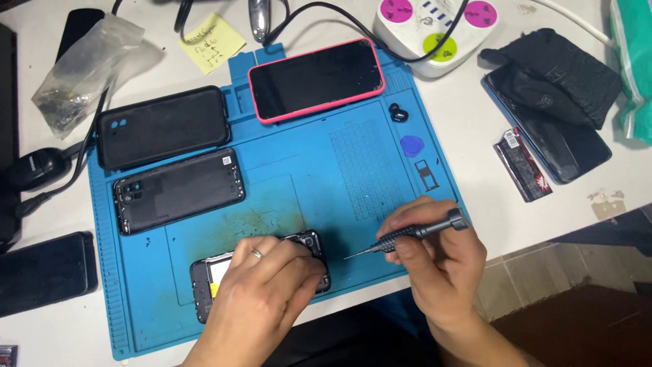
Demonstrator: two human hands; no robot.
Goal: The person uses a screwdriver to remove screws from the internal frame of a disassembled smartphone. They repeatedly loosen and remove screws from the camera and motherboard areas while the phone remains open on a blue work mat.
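— Nearest the camera, what have you got?

— Left hand (261,289), a ring on one finger, lying flat over an opened phone (299,261) at the near edge of the blue mat (299,183). Its fingers are pressed together on the phone's upper end, pinning it down. Right hand (435,265) sits just beside it, thumb and fingers pinching a small dark screwdriver (407,236), tip aimed left at the phone's corner but apart from it.

— How would you do this well?

— I'd judge: keep the phone pinned flat, seat the tip squarely before turning, press lightly. Screws are too small for me to see.

— Anything else around?

— A detached back cover (178,190) and a black case (161,126) further up the mat, a pink-edged phone (316,78) above, a blue pick (411,145) to the right.
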